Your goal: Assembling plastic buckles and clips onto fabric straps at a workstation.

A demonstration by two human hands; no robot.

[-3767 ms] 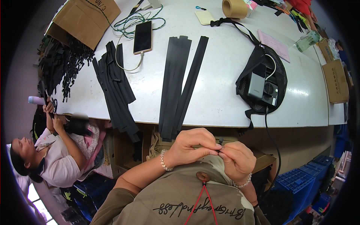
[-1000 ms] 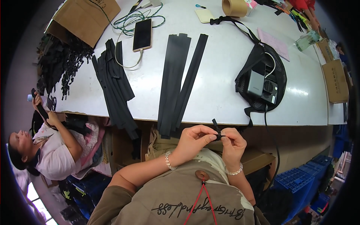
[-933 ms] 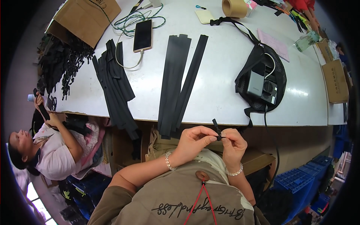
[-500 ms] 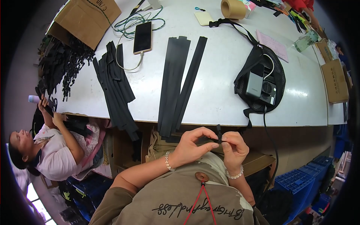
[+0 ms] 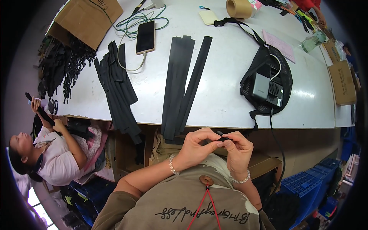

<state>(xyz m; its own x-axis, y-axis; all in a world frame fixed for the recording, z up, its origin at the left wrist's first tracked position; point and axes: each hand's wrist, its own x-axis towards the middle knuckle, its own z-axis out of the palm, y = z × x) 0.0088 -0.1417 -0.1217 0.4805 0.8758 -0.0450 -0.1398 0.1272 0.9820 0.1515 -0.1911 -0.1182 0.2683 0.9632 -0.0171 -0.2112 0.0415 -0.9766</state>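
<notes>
My left hand and my right hand meet in front of my body, just off the table's near edge. Both pinch a small piece of black strip between thumb and fingers. Most of that piece is hidden by the fingertips, so its full shape cannot be made out. Beyond the left hand lies a stack of wide flat black strips, its near end overhanging the edge. A narrower black strip slants along its right side. Further left rests a looser pile of black strips.
On the white table are a phone on a cable, a black mesh bag with devices, a tape roll and a cardboard box. At left, a co-worker holds a black strip. Blue crates stand lower right.
The black piece stuck up above my fingertips before; now it lies lower and flatter between them. My hands have shifted slightly. The co-worker's strip has moved up and tilted.
</notes>
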